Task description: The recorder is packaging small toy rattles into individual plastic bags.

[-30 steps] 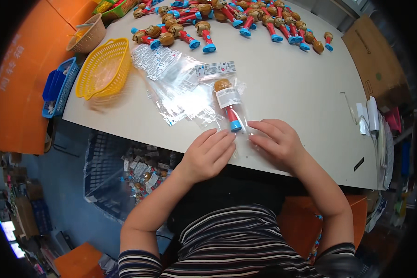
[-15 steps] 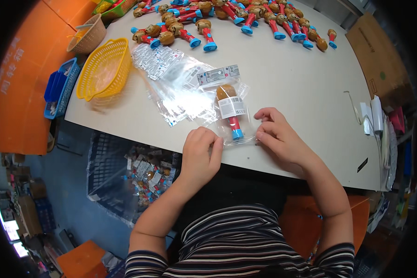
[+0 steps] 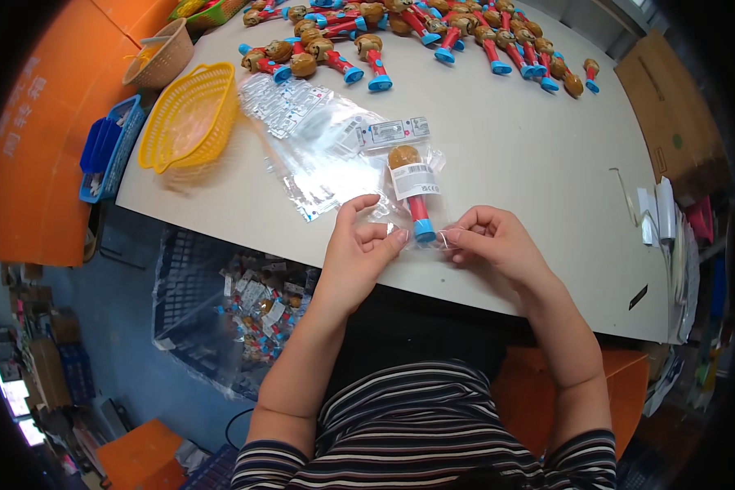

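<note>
A clear plastic bag (image 3: 434,220) lies on the table, with a red-and-blue toy microphone (image 3: 417,208) inside. The toy has a brown character-shaped head, partly covered by a white label, and its blue base points toward me. At the bag's lower left corner, my left hand (image 3: 359,249) pinches the plastic between thumb and fingers, its index finger raised. My right hand (image 3: 498,245) has its fingers closed on the lower right corner. To the left of this bag, a fanned stack of flat clear bags (image 3: 310,155) with printed headers overlaps its edge.
Many loose toy microphones (image 3: 376,69) are heaped along the table's far side. Yellow (image 3: 212,118), beige (image 3: 162,61) and blue (image 3: 122,147) baskets stand at the left. Below the table edge, a blue crate (image 3: 188,302) holds bagged toys. A cardboard box (image 3: 670,114) stands at the right.
Both hands have closed in on the bag's lower corners and now grip them. My left hand has turned, lifting its index finger. The camera view has shifted slightly.
</note>
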Tool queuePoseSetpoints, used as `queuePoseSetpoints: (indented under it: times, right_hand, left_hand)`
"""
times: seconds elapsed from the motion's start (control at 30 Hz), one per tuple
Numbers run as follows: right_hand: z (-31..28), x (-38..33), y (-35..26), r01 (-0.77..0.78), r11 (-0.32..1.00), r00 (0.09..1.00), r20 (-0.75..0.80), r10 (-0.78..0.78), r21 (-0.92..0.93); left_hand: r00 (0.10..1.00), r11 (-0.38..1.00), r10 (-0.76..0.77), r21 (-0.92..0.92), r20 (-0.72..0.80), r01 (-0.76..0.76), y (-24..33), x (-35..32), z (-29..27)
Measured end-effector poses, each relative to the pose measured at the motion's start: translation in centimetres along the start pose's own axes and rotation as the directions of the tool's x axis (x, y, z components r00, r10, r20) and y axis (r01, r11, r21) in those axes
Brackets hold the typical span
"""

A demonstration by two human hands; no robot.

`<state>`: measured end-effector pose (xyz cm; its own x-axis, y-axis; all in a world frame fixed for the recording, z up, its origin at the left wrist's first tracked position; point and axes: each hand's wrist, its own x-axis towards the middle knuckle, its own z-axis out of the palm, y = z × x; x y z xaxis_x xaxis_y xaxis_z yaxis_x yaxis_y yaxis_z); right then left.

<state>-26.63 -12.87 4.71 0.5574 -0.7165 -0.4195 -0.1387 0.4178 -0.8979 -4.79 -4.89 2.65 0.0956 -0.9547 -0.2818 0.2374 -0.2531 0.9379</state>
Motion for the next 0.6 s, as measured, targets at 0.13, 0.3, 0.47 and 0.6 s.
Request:
queuePoseSetpoints:
  times: [0.13, 0.3, 0.47, 0.6]
  right_hand:
    - [0.4, -0.3, -0.3, -0.033, 0.999, 0.999, -0.041, 0.035, 0.031]
    - [0.2, -0.3, 0.5, -0.037, 0.994, 0.998, -0.048, 0.042, 0.102]
    - [0.1, -0.6, 0.6, -0.055, 0.987, 0.997, -0.050, 0.063, 0.153]
    - [0.2, -0.6, 0.4, -0.051, 0.989, 0.996, -0.061, 0.060, 0.136]
  left_hand:
    - [1.000, 0.999, 0.026, -0.020, -0.006, -0.026, 0.1, 0.2, -0.3]
    - [0.984, 0.953, -0.176, -0.254, -0.030, 0.163, 0.5, 0.8, -0.7]
    - [0.992, 0.968, -0.115, -0.218, 0.056, 0.125, 0.4, 1.0, -0.8]
    - [1.000, 0.988, 0.009, -0.157, -0.013, -0.011, 0.1, 0.9, -1.0]
